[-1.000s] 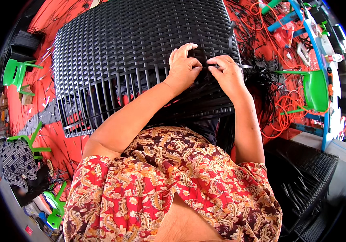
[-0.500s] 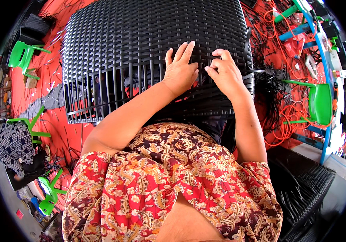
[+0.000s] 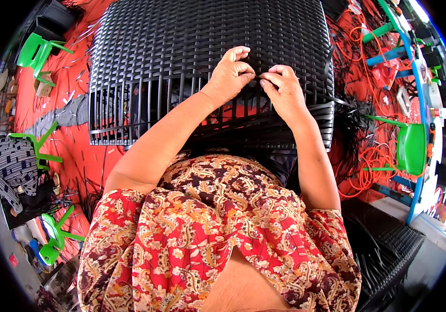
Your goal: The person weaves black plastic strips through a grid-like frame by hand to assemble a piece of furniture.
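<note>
A black plastic wicker panel [image 3: 197,36], tightly woven over its far part, lies in front of me. Its near side shows bare upright ribs [image 3: 152,106] with gaps. My left hand [image 3: 228,78] is over the edge of the weave, thumb and index finger pinched together. Close on its right, my right hand [image 3: 287,91] also pinches with thumb and index finger. Their fingertips nearly meet at a thin black strip [image 3: 257,77], mostly hidden by the fingers. Loose black strands [image 3: 243,127] cross the ribs below my hands.
Green chairs stand left [image 3: 36,54] and right [image 3: 411,148] on a red floor littered with strip scraps. Orange hose [image 3: 368,171] coils near a blue frame [image 3: 417,104]. Another black wicker piece [image 3: 389,249] is at lower right. At far left is a person in a patterned top [image 3: 12,166].
My left hand has gone from fingers spread on the weave to a pinch. My right hand's fingertips have come closer to it. The view has shifted slightly.
</note>
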Demonstrator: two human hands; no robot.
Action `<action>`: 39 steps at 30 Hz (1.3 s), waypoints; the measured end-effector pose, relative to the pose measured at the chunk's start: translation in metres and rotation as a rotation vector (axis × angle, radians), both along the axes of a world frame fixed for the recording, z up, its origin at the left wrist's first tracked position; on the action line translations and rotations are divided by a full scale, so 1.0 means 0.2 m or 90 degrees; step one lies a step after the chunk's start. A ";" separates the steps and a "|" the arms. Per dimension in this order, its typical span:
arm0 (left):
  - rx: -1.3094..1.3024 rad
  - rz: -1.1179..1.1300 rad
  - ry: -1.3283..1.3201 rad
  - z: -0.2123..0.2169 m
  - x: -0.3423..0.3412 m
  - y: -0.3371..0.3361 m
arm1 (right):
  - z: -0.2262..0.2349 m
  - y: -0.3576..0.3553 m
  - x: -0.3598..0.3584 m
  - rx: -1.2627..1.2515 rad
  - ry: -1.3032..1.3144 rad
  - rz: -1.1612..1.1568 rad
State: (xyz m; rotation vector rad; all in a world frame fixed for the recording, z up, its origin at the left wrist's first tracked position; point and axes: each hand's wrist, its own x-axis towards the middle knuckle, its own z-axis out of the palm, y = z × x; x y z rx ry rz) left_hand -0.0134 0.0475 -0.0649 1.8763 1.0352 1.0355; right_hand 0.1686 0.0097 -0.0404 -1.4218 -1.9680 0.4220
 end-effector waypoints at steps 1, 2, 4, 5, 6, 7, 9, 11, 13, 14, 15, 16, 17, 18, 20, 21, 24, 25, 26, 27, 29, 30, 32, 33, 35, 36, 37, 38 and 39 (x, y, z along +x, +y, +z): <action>0.001 -0.006 0.013 0.01 -0.02 -0.01 | 0.01 0.01 0.00 -0.027 0.030 0.001; 0.001 -0.012 0.027 0.03 -0.04 -0.03 | 0.01 0.02 0.00 -0.054 0.061 0.003; 0.133 0.046 0.183 0.08 -0.09 -0.11 | 0.02 0.03 0.02 -0.086 0.090 0.006; 0.198 0.074 0.262 0.10 -0.11 -0.14 | 0.03 0.03 0.03 -0.133 0.097 -0.003; 0.248 0.080 0.302 0.07 -0.13 -0.15 | 0.04 0.02 0.02 -0.117 0.052 -0.006; 0.252 0.081 0.325 0.05 -0.13 -0.17 | 0.04 0.01 0.00 -0.100 0.007 -0.010; 0.234 0.094 0.397 0.04 -0.09 -0.20 | 0.03 0.01 -0.02 -0.073 -0.064 -0.013; 0.225 0.092 0.437 0.01 -0.05 -0.18 | 0.05 0.02 -0.05 -0.068 -0.134 -0.018; 0.196 0.109 0.413 0.00 -0.03 -0.16 | 0.08 0.02 -0.07 -0.086 -0.201 -0.030; 0.187 0.117 0.389 0.00 -0.03 -0.15 | 0.08 0.03 -0.08 -0.082 -0.185 -0.011; 0.175 0.122 0.367 -0.01 -0.03 -0.15 | 0.07 0.05 -0.09 -0.081 -0.168 0.007; 0.158 0.134 0.351 -0.01 -0.03 -0.14 | 0.05 0.06 -0.09 -0.081 -0.151 0.025; 0.141 0.145 0.336 -0.01 -0.03 -0.13 | 0.04 0.07 -0.09 -0.084 -0.131 0.029; 0.123 0.157 0.319 -0.01 -0.02 -0.12 | 0.02 0.08 -0.08 -0.088 -0.111 0.034; 0.101 0.161 0.300 0.00 -0.01 -0.11 | -0.02 0.10 -0.05 -0.080 -0.099 0.049; 0.094 0.166 0.292 0.01 -0.01 -0.10 | -0.01 0.10 -0.05 -0.072 -0.096 0.050; 0.086 0.146 0.215 0.02 -0.04 -0.09 | 0.02 0.08 -0.07 -0.072 -0.007 0.026; 0.079 0.135 0.189 0.03 -0.05 -0.08 | 0.03 0.07 -0.09 -0.008 0.010 0.003; 0.036 0.132 0.162 0.04 -0.07 -0.10 | 0.05 0.06 -0.10 -0.023 0.003 0.012; 0.009 0.101 0.071 0.02 -0.09 -0.09 | 0.06 0.05 -0.11 -0.039 -0.002 0.022; -0.043 0.038 -0.112 -0.03 -0.16 -0.05 | 0.03 0.04 -0.15 -0.019 -0.062 0.061; -0.051 0.043 -0.116 0.00 -0.18 -0.06 | 0.02 0.04 -0.17 -0.040 -0.050 0.074; -0.085 0.061 -0.110 0.05 -0.23 -0.08 | 0.01 0.05 -0.20 -0.044 -0.051 0.059; -0.093 0.065 -0.092 0.06 -0.27 -0.11 | -0.01 0.05 -0.22 -0.047 -0.051 0.055; 0.061 0.128 0.155 0.05 -0.31 -0.16 | -0.03 0.07 -0.22 -0.058 0.003 0.084; 0.138 0.157 0.279 0.05 -0.33 -0.18 | -0.02 0.08 -0.21 -0.079 0.011 0.084; 0.190 0.152 0.346 0.03 -0.34 -0.19 | -0.01 0.08 -0.21 -0.099 0.019 0.082; 0.203 0.151 0.399 0.02 -0.33 -0.21 | 0.01 0.08 -0.21 -0.119 0.012 0.075; 0.216 0.152 0.452 0.01 -0.30 -0.22 | 0.01 0.08 -0.22 -0.116 -0.016 0.074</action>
